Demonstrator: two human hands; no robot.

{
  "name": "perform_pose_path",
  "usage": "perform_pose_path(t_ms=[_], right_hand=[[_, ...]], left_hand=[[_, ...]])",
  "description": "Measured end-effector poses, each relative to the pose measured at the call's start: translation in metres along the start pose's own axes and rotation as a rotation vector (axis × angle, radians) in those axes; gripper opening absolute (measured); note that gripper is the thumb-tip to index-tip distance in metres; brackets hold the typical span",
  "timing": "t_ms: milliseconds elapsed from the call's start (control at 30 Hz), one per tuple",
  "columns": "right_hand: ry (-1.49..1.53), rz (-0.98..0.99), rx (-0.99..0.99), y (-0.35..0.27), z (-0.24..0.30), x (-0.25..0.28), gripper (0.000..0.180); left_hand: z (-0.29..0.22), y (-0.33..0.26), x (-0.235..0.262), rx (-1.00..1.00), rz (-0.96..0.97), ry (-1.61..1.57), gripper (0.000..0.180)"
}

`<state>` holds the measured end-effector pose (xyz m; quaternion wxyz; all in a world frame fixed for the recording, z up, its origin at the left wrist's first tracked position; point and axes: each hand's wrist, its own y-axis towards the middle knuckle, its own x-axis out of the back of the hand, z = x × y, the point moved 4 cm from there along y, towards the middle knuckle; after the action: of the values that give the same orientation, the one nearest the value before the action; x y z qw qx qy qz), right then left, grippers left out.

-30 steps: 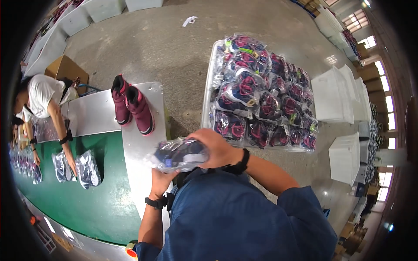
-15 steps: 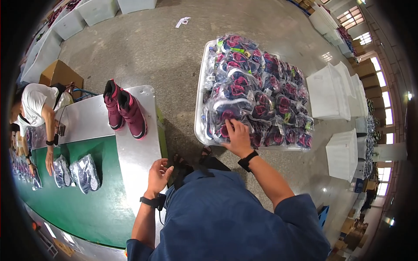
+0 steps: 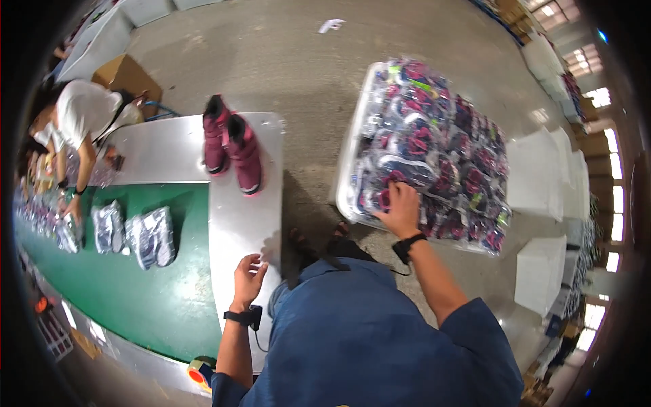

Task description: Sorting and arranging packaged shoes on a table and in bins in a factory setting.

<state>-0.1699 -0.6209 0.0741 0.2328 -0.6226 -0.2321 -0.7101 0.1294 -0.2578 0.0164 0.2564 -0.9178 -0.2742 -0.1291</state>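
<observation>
My right hand point(image 3: 401, 207) is at the near left corner of a white bin point(image 3: 350, 178) heaped with dark blue and pink shoes in clear plastic bags. Its bent fingers grip a bagged shoe point(image 3: 377, 197) there, partly hidden by the hand. My left hand point(image 3: 249, 278) hovers beside the metal table edge, fingers loosely curled and apart, holding nothing. Ahead of it, a pair of maroon boots point(image 3: 245, 157) with black collars stands on the metal tabletop point(image 3: 245, 220).
On the green belt point(image 3: 135, 292) to the left lie bagged grey shoes point(image 3: 152, 237). Beyond them a co-worker in a white shirt point(image 3: 85, 112) bends over more bagged shoes. White bins point(image 3: 539, 275) line the right side. A tape dispenser point(image 3: 198, 373) hangs by the near table edge.
My view has turned, so the table and bin appear farther right. My right hand's fingers have closed more on the bagged shoe. The co-worker's arms have drawn together over the bagged shoes.
</observation>
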Motion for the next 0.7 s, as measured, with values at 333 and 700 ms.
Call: perform_pose_path(t_ms=[333,700], right_hand=[[0.196,-0.119,0.027,-0.053,-0.011,0.061,0.063],[0.311,0.009,0.045,-0.047,0.028,0.070,0.055]], left_hand=[[0.052,0.068,0.157,-0.124,-0.847,0.558,0.057],[0.137,0.116,0.299,0.486,-0.797,0.482,0.099]])
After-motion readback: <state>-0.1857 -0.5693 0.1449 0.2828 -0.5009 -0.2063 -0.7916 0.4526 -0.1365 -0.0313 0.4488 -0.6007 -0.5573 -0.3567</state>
